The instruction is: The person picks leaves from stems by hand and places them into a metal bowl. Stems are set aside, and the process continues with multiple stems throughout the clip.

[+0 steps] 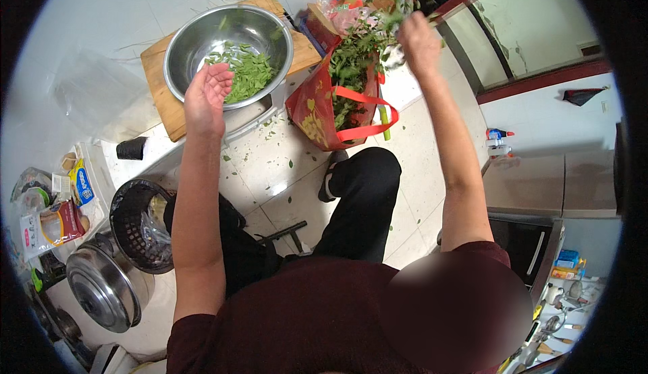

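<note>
A wide stainless steel bowl (178, 45) stands tilted-looking on a wooden board (161, 106), with a heap of green leaves (251, 73) inside. Over the bowl's near left rim, my left hand (207, 90) is held palm up with its fingers loosely curled; nothing shows in it. My right hand (419, 45), raised beyond the bag at the upper right, is closed on leafy green stems (392, 22) that are blurred. Below and left of that hand, a red shopping bag (311, 103) with red handles is full of leafy stalks (349, 58).
Loose leaves lie scattered on the tiled floor (253, 166). A black plastic basket (134, 212) and a lidded steel pot (98, 288) stand at the left. A clear plastic bag (96, 90) lies left of the board. A drawer-fronted cabinet (536, 182) stands at the right.
</note>
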Demonstrator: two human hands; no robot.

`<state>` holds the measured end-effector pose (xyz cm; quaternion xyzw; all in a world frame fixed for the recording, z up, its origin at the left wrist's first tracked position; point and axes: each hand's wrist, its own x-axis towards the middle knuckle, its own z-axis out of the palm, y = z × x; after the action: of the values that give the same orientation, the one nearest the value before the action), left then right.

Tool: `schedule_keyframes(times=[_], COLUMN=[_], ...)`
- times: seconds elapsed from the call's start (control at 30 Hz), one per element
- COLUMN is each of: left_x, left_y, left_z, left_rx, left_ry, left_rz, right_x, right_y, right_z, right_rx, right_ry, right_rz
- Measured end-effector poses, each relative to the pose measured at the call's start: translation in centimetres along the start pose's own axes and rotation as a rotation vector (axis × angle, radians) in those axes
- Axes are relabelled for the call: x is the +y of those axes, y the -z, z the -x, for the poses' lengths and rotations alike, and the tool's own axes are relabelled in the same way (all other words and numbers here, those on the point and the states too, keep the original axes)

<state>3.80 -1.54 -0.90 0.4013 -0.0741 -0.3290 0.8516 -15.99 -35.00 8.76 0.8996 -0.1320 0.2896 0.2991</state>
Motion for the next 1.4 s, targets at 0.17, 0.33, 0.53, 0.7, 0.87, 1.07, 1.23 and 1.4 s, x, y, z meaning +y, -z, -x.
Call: schedule_keyframes(times=[0.17, 0.33, 0.53, 0.7, 0.87, 1.07, 1.23, 1.4], left_x=[-0.3, -0.7, -1.1, -0.6, 0.9, 0.8, 0.9, 1.7], left_y=[-0.8, -2.2, -3.4, -4.0, -3.3, -3.2, -1.9, -0.9], left_z=[0.2, 0.8, 2.0, 2.0, 1.7, 2.0, 0.7, -0.2], left_rx=[0.000, -0.151, -0.372, -0.352, -0.332, -0.248, 0.055, 0.226], left_ry=[0.023, 0.073, 0.234, 0.183, 0.102, 0.052, -0.126, -0.178], left_rz=[-0.083, -0.248, -0.402, -0.262, -0.163, -0.138, -0.166, -0.212], right_x=[3.5, -0.1, -10.5, -14.9, -17.8, -19.8, -21.1, -23.1], right_y=[5.3, 6.6, 3.8, 1.0, 0.2, 0.2, -0.2, -0.1], right_z=[-6.5, -8.7, -7.2, -6.6, -7.5, -9.7, -9.9, -5.3], right_rx=[0.144, 0.025, -0.309, -0.371, -0.452, -0.724, -0.648, -0.702], right_ry=[-0.114, -0.425, -0.881, -0.724, -0.591, -0.314, -0.640, -0.639], right_rz=[0.110, -0.765, -2.007, -2.431, -2.523, -2.537, -2.359, -2.093])
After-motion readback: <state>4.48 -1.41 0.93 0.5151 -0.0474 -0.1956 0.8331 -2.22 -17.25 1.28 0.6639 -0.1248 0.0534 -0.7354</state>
